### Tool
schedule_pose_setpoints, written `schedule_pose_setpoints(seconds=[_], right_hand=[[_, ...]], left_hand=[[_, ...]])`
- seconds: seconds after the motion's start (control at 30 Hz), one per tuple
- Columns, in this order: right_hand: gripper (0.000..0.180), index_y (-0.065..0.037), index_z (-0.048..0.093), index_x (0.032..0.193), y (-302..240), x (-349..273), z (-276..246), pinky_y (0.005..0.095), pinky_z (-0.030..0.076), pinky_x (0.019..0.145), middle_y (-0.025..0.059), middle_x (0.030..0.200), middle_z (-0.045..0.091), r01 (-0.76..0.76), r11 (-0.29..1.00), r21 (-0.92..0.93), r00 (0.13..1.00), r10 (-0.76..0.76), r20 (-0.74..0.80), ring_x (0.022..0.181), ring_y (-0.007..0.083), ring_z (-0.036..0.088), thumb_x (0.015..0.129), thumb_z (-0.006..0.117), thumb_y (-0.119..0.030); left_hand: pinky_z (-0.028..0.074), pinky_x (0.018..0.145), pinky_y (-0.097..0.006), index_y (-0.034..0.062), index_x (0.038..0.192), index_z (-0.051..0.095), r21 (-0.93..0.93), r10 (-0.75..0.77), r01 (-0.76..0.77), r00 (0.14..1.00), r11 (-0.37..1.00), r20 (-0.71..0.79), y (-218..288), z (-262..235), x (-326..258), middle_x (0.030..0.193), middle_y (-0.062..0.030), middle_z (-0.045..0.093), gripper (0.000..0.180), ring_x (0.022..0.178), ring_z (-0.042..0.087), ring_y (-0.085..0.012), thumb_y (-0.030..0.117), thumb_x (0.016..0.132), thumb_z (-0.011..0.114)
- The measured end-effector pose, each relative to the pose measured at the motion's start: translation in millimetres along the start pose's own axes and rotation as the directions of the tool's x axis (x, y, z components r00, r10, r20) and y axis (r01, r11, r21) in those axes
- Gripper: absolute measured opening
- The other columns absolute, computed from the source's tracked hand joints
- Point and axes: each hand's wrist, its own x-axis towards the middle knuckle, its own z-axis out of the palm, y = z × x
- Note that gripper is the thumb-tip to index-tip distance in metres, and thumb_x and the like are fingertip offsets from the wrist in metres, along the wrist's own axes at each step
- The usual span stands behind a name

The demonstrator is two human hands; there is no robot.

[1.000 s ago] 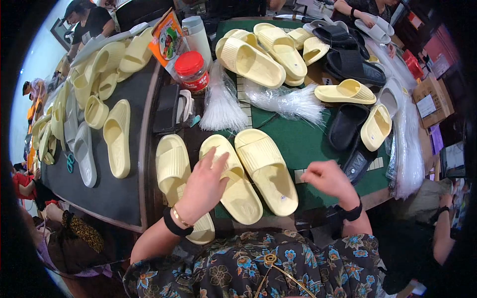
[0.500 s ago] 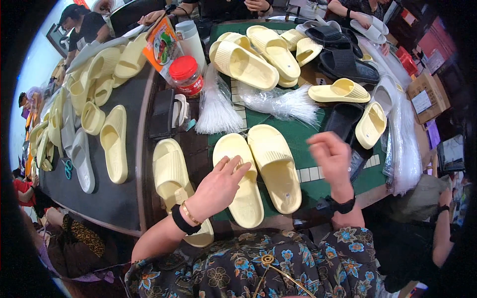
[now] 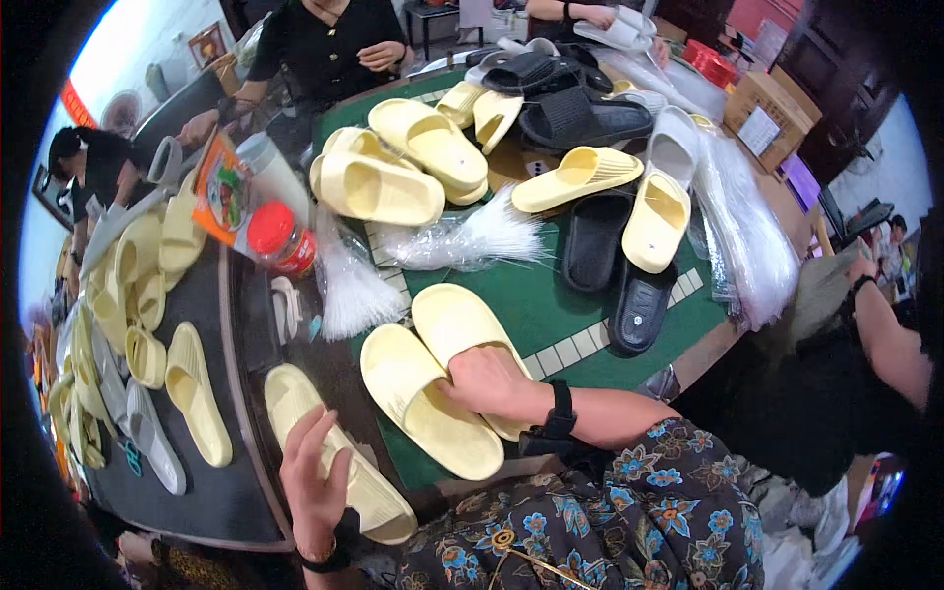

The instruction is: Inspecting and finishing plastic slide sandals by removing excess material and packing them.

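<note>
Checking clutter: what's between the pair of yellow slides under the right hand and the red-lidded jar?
Head view: a bundle of clear plastic bags lies between the yellow slides and the red-lidded jar, on the green mat.

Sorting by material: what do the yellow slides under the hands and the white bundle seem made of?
Yellow slides: probably moulded foam, matte, thick one-piece soles with soft rounded edges. White bundle: seemingly thin clear plastic, glossy and crinkled.
</note>
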Motion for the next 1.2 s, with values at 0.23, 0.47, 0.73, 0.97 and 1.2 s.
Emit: schedule_pose_setpoints(seconds=[0.23,0.47,0.73,0.97,1.2], right_hand=[[0.035,-0.002,0.071,0.071,50,-1,-61,0.0445,0.054,0.066,0.0197,0.071,0.067,-0.05,0.996,-0.076,0.963,0.028,-0.269,0.067,0.035,0.067,0.08,0.064,-0.035],[0.054,0.004,0.063,0.108,124,43,-201,0.0438,0.05,0.078,0.0245,0.102,0.067,-0.314,0.947,0.061,0.599,0.248,-0.761,0.091,0.0394,0.065,0.089,0.061,-0.047],[0.021,-0.004,0.069,0.089,56,18,-69,0.0305,0.049,0.062,0.01,0.074,0.067,-0.031,0.928,0.371,0.984,0.093,-0.151,0.064,0.0147,0.061,0.085,0.07,-0.025],[0.034,-0.011,0.064,0.104,-23,-18,23,0.0487,0.053,0.067,0.018,0.079,0.068,0.322,0.874,0.364,0.797,-0.458,0.393,0.074,0.0384,0.066,0.089,0.061,-0.042],[0.044,-0.011,0.051,0.124,-65,-33,27,0.0507,0.052,0.06,0.019,0.069,0.065,0.462,0.742,0.486,0.701,-0.641,0.312,0.067,0.041,0.065,0.089,0.062,-0.036]], left_hand=[[0.051,0.084,-0.032,-0.003,0.115,0.061,-0.142,-0.214,0.167,0.859,0.976,-0.465,-45,-12,-59,0.119,-0.014,0.059,0.026,0.102,0.061,-0.0218,-0.006,0.089,0.056],[0.036,0.106,-0.037,0.0003,0.141,0.042,-0.18,-0.404,0.362,0.821,0.915,-0.403,-62,1,-83,0.138,-0.0122,0.047,0.066,0.125,0.047,-0.0243,0.006,0.082,0.071],[0.037,0.105,-0.047,-0.0036,0.139,0.041,0.346,-0.205,0.273,0.954,0.898,-0.219,-50,8,-71,0.139,-0.0242,0.044,0.087,0.124,0.045,-0.0398,0.02,0.066,0.083],[0.039,0.102,-0.046,0.0001,0.141,0.04,0.465,-0.127,0.248,0.952,0.85,-0.277,-66,1,-40,0.139,-0.0236,0.044,0.079,0.12,0.047,-0.0414,0.011,0.073,0.077],[0.051,0.078,-0.042,0.0033,0.11,0.063,0.546,-0.092,0.189,0.976,0.817,-0.199,-53,-11,-9,0.094,-0.0137,0.064,0.037,0.089,0.062,-0.0349,0.004,0.073,0.068]])
